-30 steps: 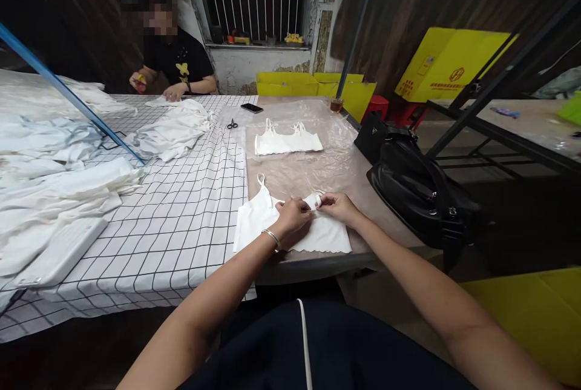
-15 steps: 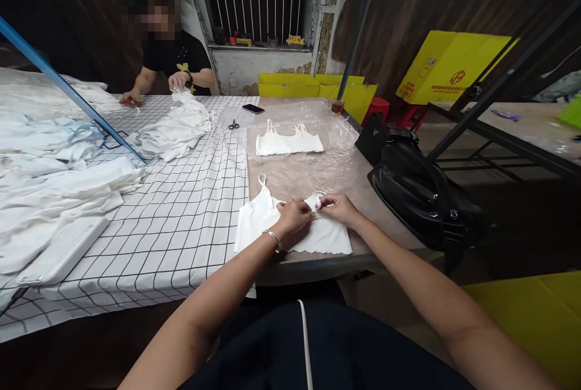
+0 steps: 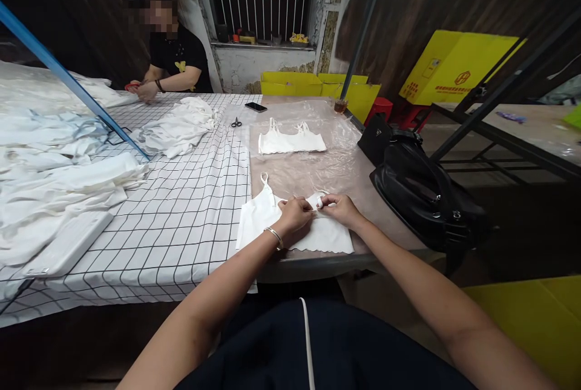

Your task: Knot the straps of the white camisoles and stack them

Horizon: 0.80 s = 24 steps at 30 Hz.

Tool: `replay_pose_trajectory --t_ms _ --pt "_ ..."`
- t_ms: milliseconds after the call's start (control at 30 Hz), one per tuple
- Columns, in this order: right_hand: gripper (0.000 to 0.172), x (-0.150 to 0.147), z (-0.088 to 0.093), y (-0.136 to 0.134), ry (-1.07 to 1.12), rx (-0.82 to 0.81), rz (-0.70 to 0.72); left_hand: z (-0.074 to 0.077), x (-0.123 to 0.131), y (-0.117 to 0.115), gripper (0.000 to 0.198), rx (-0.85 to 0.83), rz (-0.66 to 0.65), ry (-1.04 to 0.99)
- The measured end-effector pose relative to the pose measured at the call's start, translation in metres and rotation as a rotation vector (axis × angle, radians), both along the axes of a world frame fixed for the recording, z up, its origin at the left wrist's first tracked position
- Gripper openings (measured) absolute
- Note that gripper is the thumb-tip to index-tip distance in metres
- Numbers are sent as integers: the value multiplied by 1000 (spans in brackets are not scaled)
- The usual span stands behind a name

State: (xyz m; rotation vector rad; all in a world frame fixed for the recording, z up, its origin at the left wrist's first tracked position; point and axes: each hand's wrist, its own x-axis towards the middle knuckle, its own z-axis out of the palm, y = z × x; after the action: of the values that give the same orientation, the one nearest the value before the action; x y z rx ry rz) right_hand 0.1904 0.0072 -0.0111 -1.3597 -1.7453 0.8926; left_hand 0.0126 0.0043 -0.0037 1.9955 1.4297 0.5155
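A white camisole top (image 3: pixel 258 223) with thin straps and a scalloped hem lies flat at the table's near edge. My left hand (image 3: pixel 296 215), a bangle on its wrist, rests on the top with its fingers pinched together near the neckline. Close to its right, my right hand (image 3: pixel 339 209) is closed with thumb and finger on the top's right strap, a small white piece showing at the fingertips. The fingertips of both hands nearly meet. Farther back, a second white strappy top (image 3: pixel 293 142) lies flat on clear plastic sheeting.
White garments pile up on the checked cloth (image 3: pixel 204 208) to the left, near a blue post (image 3: pixel 72 78). Small scissors (image 3: pixel 236 123), a phone (image 3: pixel 256 107) and a glass (image 3: pixel 340 105) lie toward the back. A black bag (image 3: pixel 417 184) sits at right. A co-worker (image 3: pixel 181 63) sits across.
My hands stay almost in place on the top. Across the table, the co-worker's hands have come together at the left, away from the white garment pile. The view has shifted slightly.
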Motion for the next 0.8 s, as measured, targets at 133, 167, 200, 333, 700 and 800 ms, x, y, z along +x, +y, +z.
replay_pose_trajectory --t_ms 133,167,200,333,700,800 --pt "7 -3 1 -3 -11 36 -7 -1 0 0 11 6 -14 9" --pt "7 -4 0 -3 -4 38 -4 -1 0 1 11 7 -17 10" --pt "7 -5 0 -4 6 38 -5 -1 0 1 11 6 -18 12" --pt "8 -8 -5 -3 55 15 -28 -1 1 1 11 4 -12 21" --pt "32 -14 -4 4 268 -230 -39 0 2 2 13 -7 -12 40" --pt "36 -20 -8 4 294 -182 -93 0 1 3 13 -36 2 41"
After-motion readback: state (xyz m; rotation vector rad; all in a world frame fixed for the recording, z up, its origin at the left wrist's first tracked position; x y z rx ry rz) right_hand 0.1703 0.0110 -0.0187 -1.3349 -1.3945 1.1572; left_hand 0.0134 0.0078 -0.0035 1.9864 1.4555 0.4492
